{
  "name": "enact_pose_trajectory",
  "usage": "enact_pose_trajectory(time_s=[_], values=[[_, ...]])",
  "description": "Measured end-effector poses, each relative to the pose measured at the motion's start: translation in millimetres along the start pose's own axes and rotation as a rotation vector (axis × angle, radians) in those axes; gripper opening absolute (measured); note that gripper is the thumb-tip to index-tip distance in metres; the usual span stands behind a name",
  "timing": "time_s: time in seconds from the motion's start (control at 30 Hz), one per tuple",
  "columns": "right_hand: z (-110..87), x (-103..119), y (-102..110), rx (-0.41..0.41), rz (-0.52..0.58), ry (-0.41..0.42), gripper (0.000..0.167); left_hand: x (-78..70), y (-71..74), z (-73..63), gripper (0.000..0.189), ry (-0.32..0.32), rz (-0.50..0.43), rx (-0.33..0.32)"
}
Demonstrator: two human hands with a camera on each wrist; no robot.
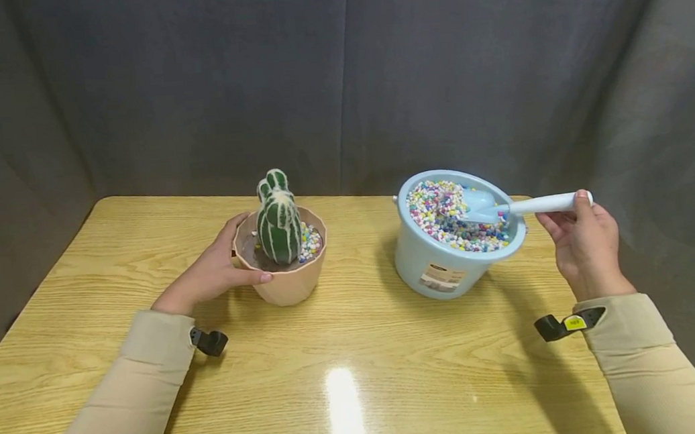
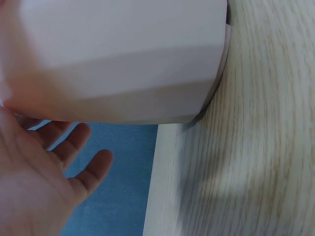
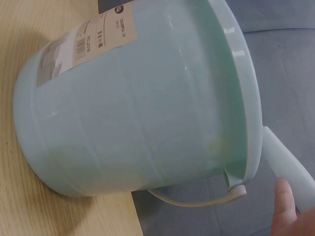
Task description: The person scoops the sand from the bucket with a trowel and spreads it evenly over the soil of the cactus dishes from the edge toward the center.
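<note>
A peach faceted pot (image 1: 292, 288) holds a green cactus (image 1: 280, 228) with white ribs, and a small patch of coloured pellets (image 1: 309, 241) lies beside it on the grey fill. My left hand (image 1: 218, 270) grips the pot's rim from the left, its thumb along the front; in the left wrist view some fingers stand off the pot wall. My right hand (image 1: 588, 247) holds the white handle of a light blue scoop (image 1: 483, 207). The scoop's head is in the light blue bucket (image 1: 410, 253), among multicoloured pellets (image 1: 428, 211).
Both containers stand on a wooden table (image 1: 274, 383), near its back edge. Behind it hangs a dark grey curtain (image 1: 193, 86). The bucket's handle (image 3: 197, 200) hangs down at its side in the right wrist view.
</note>
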State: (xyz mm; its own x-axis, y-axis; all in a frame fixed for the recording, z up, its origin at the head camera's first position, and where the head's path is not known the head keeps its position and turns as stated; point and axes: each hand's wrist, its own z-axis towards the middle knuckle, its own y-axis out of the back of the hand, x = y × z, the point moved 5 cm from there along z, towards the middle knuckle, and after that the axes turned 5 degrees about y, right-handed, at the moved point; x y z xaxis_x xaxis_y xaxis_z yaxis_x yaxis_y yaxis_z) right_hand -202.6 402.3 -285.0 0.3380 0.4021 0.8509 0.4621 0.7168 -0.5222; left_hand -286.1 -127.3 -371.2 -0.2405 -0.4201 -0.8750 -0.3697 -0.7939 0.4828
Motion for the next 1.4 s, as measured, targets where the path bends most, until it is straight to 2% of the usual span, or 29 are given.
enact_pose_trajectory(time_s=[0.23,0.4,0.63,1.1,1.4], values=[[-3.0,-1,-3,-0.010,0.056,-0.053,0.023,1.4,-1.8,-0.5,0.117,0.011,0.001,-0.012],[-6.4,-2,-8,0.003,0.036,-0.078,0.028,2.7,-2.4,-0.4,0.118,0.025,0.022,-0.026],[-13.1,-5,-20,0.034,0.015,-0.088,0.031,0.7,-2.8,-2.0,0.119,0.036,0.032,-0.031],[-25.0,-11,-52,0.107,0.098,-0.142,0.030,-1.9,-3.0,-3.7,0.121,0.037,0.046,-0.036],[-32.2,-16,-71,0.163,0.100,-0.127,0.028,1.1,-3.9,-2.1,0.121,0.031,0.035,-0.042]])
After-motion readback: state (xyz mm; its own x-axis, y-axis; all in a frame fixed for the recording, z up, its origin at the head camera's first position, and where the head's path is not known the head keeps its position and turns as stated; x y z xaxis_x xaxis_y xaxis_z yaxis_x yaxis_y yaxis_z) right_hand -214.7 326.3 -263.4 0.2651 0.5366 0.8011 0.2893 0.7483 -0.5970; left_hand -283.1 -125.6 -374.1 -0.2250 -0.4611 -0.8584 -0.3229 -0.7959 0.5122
